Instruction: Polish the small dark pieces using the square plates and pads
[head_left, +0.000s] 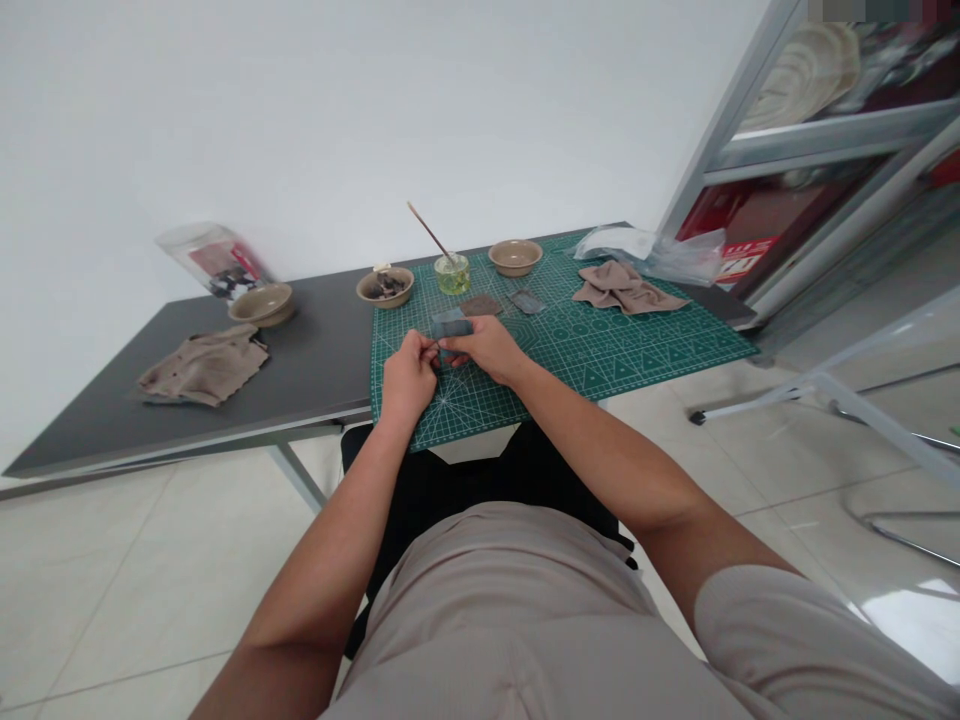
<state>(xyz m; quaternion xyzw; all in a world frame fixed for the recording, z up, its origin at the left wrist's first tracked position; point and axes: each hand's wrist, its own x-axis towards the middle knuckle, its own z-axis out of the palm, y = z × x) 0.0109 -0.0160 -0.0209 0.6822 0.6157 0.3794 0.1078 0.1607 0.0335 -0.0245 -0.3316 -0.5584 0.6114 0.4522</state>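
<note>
My right hand (491, 348) grips a blue-grey flat piece (448, 326), perhaps sandpaper, above the green cutting mat (615, 350). Against its near edge, my left hand (410, 377) is closed in a pinch. Whatever lies between the left fingertips is too small to make out. Just beyond my hands, a brown flat piece (481, 305) and a small grey piece (528, 301) lie on the mat. Behind them stands a glass jar (452, 277) of yellowish-green liquid, with a thin stick (429, 231) leaning in it.
One bowl (385, 287) holds dark bits; another bowl (515, 257) stands right of the jar. At left are a third bowl (262, 306), a brown cloth (204, 366) and a clear container (217, 262). A crumpled cloth (626, 288) and plastic bag (675, 255) lie at right.
</note>
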